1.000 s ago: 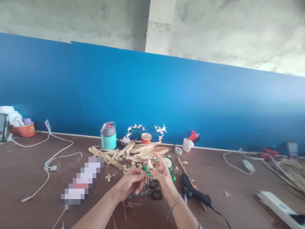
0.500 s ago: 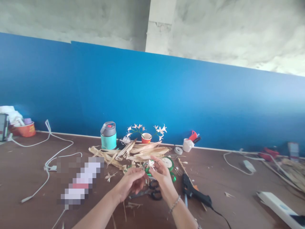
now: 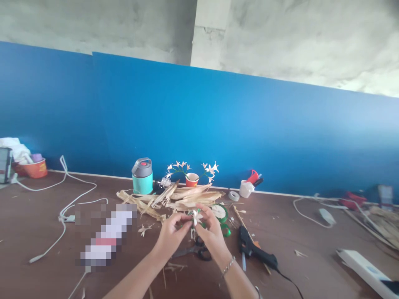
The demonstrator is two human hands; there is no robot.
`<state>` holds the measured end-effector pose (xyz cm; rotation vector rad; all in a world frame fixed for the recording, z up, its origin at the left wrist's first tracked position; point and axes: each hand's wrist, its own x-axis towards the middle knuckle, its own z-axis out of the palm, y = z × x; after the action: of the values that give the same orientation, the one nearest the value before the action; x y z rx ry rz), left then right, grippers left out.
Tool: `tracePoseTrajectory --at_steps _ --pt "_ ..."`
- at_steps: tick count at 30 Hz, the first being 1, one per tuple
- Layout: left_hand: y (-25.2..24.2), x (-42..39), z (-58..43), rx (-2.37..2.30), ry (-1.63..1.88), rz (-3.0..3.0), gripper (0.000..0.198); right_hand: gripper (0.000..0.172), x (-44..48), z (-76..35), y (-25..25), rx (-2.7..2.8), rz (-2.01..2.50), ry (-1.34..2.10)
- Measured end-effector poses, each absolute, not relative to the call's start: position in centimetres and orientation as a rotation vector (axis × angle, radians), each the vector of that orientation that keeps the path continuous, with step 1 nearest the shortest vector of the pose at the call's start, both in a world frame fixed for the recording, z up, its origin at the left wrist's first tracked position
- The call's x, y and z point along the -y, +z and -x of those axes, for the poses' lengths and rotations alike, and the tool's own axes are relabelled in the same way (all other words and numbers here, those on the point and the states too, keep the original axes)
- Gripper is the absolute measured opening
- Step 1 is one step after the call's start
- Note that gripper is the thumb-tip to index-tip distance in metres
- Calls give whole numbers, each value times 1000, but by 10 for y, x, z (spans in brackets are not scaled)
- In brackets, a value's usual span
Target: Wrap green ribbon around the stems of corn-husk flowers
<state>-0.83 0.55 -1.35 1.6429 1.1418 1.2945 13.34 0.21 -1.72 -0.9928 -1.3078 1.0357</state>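
A small white craft flower [image 3: 195,217] with pointed petals is held between my two hands over the middle of the table. My right hand [image 3: 212,230] grips it from the right, thumb below and fingers curled behind. From the left, the thumb and forefinger of my left hand [image 3: 175,232] close at the flower's edge; their exact grip is partly hidden. Just below my hands lie black-handled scissors [image 3: 202,251]. Green tape rolls [image 3: 222,212] rest behind my right hand. A loose pale flower [image 3: 144,230] lies left of my left hand.
Dried husks [image 3: 190,198] spread behind my hands, before a red cup [image 3: 192,180] with flower sprays. A teal flask [image 3: 142,178] stands left of it. At right lie a black glue gun [image 3: 257,252] and white tape [image 3: 233,196]. White cables [image 3: 64,207] run along the left.
My left hand has moved in toward the flower, its thumb and forefinger now closed at the flower's side. The flower has shifted slightly and turned to face me more.
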Motion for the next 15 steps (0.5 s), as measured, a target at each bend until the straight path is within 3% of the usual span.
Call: tracePoseTrajectory --at_steps 10,15 --pt "-16 -6 4 -1062 1218 -1340 17 44 -10 -132 -22 1176 1046 1062" --pt "-20 -7 3 -899 1175 -1120 23 28 -6 -130 -13 1098 1054 1302"
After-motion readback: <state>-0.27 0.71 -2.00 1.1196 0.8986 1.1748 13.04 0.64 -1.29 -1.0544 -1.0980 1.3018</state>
